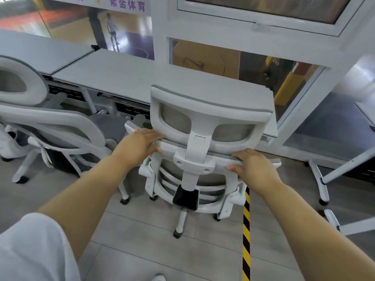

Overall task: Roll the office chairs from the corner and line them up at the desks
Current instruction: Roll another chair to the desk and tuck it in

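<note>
At the centre of the head view, a white office chair (199,159) with grey mesh stands with its back toward the camera and its seat facing the grey worktop (142,78), its headrest overlapping the worktop's near edge. Both bare forearms reach forward and slightly downward from the lower corners, nearly straight at the elbows and converging on the chair's backrest. Left hand (140,141): palm down on the upper left corner of the backrest frame, fingers laid over the top edge and thumb pressed on the rear face, its grip clasping the frame. Right hand (253,166): set on the upper right corner of the same frame, fingers curled over the top edge and thumb beneath on the rear face, its grip likewise clasped around the frame. A second chair (50,126) of the same type stands just to the left, also turned toward the worktop, with its armrest near the first chair's left side. The castors of both rest on a grey tiled floor (162,250); a yellow-and-black striped tape (246,230) runs along the floor below the right hand.
</note>
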Available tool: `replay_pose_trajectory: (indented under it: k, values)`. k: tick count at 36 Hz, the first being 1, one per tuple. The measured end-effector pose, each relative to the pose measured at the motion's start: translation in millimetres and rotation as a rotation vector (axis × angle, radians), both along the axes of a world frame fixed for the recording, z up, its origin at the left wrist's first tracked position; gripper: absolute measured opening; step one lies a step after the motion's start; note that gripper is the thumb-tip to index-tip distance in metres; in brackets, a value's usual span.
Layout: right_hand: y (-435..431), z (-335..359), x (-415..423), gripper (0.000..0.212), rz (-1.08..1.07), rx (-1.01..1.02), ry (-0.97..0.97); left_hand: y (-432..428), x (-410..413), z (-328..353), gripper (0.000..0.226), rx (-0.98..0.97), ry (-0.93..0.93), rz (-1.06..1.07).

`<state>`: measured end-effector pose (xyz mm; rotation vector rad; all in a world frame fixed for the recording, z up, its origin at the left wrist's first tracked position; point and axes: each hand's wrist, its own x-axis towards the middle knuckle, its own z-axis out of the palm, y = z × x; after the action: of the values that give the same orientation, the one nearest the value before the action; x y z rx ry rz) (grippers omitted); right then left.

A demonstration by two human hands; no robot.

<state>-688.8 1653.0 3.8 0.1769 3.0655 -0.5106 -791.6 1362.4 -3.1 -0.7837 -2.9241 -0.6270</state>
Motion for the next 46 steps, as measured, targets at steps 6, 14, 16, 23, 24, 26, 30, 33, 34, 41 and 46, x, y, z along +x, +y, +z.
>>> replay_pose_trajectory:
  k: [6, 14, 16, 23, 24, 26, 30, 33, 34, 41, 46]
  values:
    - [-1.4, 1.6, 2.1, 0.040, 0.014, 0.017, -0.004, -2.4, 2.7, 0.8, 0.035, -0.013, 0.011, 0.008]
    - [-3.2, 6.6, 2.4, 0.046, 0.051, 0.031, -0.034, -3.8, 6.1, 5.1, 0.041, -0.079, -0.019, 0.019]
    - [-2.7, 8.2, 2.0, 0.046, 0.056, 0.030, -0.038, -4.6, 6.4, 5.5, 0.043, -0.086, -0.035, 0.020]
    - [-2.6, 17.4, -3.3, 0.044, 0.114, 0.122, -0.107, -7.5, 7.5, 6.3, 0.048, -0.095, -0.090, 0.002]
    - [-2.2, 19.6, -5.3, 0.043, 0.125, 0.142, -0.132, -7.8, 8.0, 7.4, 0.049, -0.112, -0.105, 0.004]
    - [-0.2, 24.3, -11.0, 0.044, 0.156, 0.182, -0.191, -7.1, 9.1, 11.4, 0.051, -0.158, -0.116, 0.005]
    - [5.5, 34.3, -23.2, 0.038, 0.267, 0.259, -0.301, -0.5, 15.7, 24.3, 0.048, -0.210, -0.126, 0.057]
    - [9.4, 41.2, -31.9, 0.032, 0.350, 0.278, -0.330, 4.3, 22.4, 30.5, 0.042, -0.278, -0.123, 0.127]
    - [9.8, 44.7, -34.6, 0.035, 0.380, 0.280, -0.335, 5.3, 25.1, 32.2, 0.040, -0.296, -0.121, 0.155]
    - [6.4, 70.8, -48.9, 0.048, 0.607, 0.291, -0.328, 10.8, 70.5, 39.3, 0.034, -0.367, -0.162, 0.360]
    - [-4.5, 79.1, -44.1, 0.043, 0.814, 0.364, -0.308, 10.1, 137.8, 32.2, 0.035, -0.328, -0.248, 0.576]
